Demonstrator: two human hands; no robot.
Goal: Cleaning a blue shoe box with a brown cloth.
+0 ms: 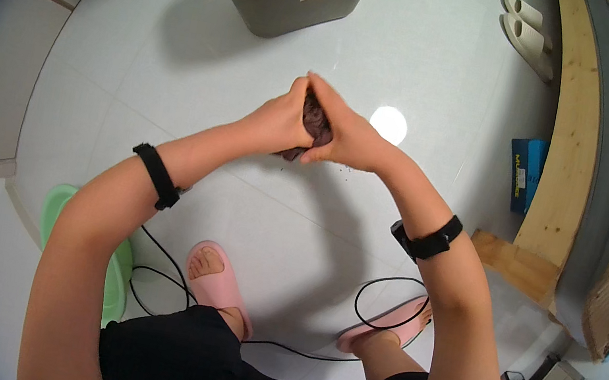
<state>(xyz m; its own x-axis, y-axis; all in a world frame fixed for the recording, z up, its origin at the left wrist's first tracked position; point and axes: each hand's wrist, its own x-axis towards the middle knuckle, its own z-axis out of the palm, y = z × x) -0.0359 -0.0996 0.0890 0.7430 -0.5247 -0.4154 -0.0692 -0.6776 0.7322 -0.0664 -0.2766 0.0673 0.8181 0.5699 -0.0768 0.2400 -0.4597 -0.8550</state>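
A dark brown, rough lump (317, 119) is held out in front of me above the tiled floor. My left hand (280, 122) closes on it from the left, and my right hand (351, 135) presses against it from the right. The fingertips of both hands meet at the far end of the lump. Part of it shows between my thumbs and below my left palm; the rest is hidden by my fingers. Its material is hard to make out. A few small dark crumbs (347, 169) lie on the floor beneath my right hand.
A grey bin (294, 11) with a blue liner stands ahead. At the right are a wooden bed frame (575, 114), a blue box (524, 174) and beige slippers (525, 38). A green basin (116, 279) sits at left. Black cable (301, 353) runs around my pink slippers (217, 288).
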